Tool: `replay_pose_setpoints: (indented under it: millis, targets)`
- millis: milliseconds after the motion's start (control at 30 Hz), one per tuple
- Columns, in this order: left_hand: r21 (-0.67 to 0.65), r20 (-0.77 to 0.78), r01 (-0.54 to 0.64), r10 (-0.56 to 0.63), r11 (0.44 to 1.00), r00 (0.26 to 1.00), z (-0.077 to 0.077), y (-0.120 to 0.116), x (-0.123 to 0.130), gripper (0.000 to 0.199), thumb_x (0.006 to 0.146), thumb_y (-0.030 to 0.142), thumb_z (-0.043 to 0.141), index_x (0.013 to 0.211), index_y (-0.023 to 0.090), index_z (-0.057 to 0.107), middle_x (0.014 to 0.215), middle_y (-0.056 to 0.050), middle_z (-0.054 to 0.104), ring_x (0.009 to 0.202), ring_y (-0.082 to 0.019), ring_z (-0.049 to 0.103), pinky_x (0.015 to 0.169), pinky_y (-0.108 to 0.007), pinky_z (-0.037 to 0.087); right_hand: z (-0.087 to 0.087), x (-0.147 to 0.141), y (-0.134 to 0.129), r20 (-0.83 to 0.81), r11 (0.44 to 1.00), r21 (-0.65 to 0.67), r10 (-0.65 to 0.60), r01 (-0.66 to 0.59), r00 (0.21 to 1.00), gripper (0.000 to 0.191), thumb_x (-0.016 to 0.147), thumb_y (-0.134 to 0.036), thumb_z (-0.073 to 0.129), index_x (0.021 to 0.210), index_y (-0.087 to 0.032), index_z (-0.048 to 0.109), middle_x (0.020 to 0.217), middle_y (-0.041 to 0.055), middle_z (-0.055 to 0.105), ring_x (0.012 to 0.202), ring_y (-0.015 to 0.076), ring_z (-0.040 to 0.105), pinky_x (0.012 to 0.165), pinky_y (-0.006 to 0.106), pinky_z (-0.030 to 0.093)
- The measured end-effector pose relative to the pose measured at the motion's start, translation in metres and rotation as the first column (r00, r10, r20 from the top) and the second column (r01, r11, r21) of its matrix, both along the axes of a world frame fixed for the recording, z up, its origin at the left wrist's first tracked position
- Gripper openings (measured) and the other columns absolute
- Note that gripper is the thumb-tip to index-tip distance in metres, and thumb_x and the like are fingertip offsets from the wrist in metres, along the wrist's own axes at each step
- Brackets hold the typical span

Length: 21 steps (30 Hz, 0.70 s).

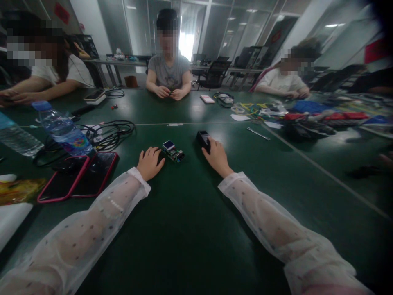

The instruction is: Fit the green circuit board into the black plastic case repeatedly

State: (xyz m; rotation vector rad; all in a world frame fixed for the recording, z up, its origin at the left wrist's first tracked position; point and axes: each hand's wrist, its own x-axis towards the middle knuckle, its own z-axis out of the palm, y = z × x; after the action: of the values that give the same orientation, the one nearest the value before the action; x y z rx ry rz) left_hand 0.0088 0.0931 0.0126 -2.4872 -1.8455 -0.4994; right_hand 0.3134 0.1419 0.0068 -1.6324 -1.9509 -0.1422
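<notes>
My left hand (150,164) lies on the green table with its fingers spread and holds nothing. Just right of its fingertips is a small bare circuit board (174,151) with a little screen at its far end. My right hand (217,155) is at the near end of a black handheld casing (203,138), thumb on one side and fingers on the other. The casing lies on the table, its near part covered by the hand; a dark face shows at its far end. A gap of bare tabletop separates the board from the casing.
On the left are two red-rimmed phones (95,174), water bottles (66,131) and coiled black cables (115,133). A wrench (258,134) lies to the right, before a heap of cables and bags (322,119). Three people sit around the table (190,229).
</notes>
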Motion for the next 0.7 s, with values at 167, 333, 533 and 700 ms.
replay_pose_setpoints:
  millis: [167,333,533,700]
  targets:
    - [-0.011,-0.011,0.009,-0.009,1.000,1.000,-0.0003,0.0006,-0.0011,0.048,0.097,0.044,0.034,0.135,0.017,0.048,0.143,-0.014,0.047,0.137,-0.033,0.038,0.110,-0.059,0.030,0.0013,-0.0014,-0.0010,0.029,1.000,-0.015,-0.006,0.007,1.000,0.058,0.090,-0.035,0.048,0.141,-0.011,0.039,0.115,0.0209,0.056,0.105,0.0351,0.055,0.084,0.053,0.052]
    - [-0.026,-0.013,0.014,-0.014,1.000,1.000,0.0018,-0.0005,-0.0009,0.049,0.097,0.044,0.034,0.135,0.017,0.048,0.144,-0.015,0.046,0.137,-0.034,0.037,0.110,-0.059,0.030,0.0016,-0.0023,-0.0011,0.033,0.999,-0.033,-0.013,0.014,0.999,0.059,0.089,-0.034,0.047,0.142,-0.010,0.037,0.116,0.0214,0.055,0.107,0.0356,0.054,0.084,0.053,0.051]
    - [-0.028,-0.001,0.005,-0.005,1.000,1.000,0.0020,0.0003,-0.0003,0.052,0.097,0.045,0.034,0.137,0.014,0.044,0.144,-0.016,0.047,0.136,-0.034,0.038,0.110,-0.059,0.030,0.0043,-0.0033,-0.0028,0.039,1.000,-0.029,-0.011,0.012,0.999,0.058,0.090,-0.034,0.047,0.142,-0.011,0.038,0.116,0.0209,0.055,0.106,0.0350,0.054,0.084,0.052,0.051]
    - [-0.024,-0.025,-0.003,0.003,1.000,1.000,0.0032,-0.0010,0.0010,0.052,0.097,0.044,0.034,0.139,0.014,0.042,0.145,-0.015,0.046,0.137,-0.033,0.037,0.110,-0.058,0.031,0.0046,-0.0041,-0.0030,0.065,0.999,-0.041,-0.029,0.032,0.997,0.058,0.090,-0.035,0.047,0.142,-0.010,0.037,0.116,0.0211,0.056,0.106,0.0349,0.054,0.084,0.050,0.051]
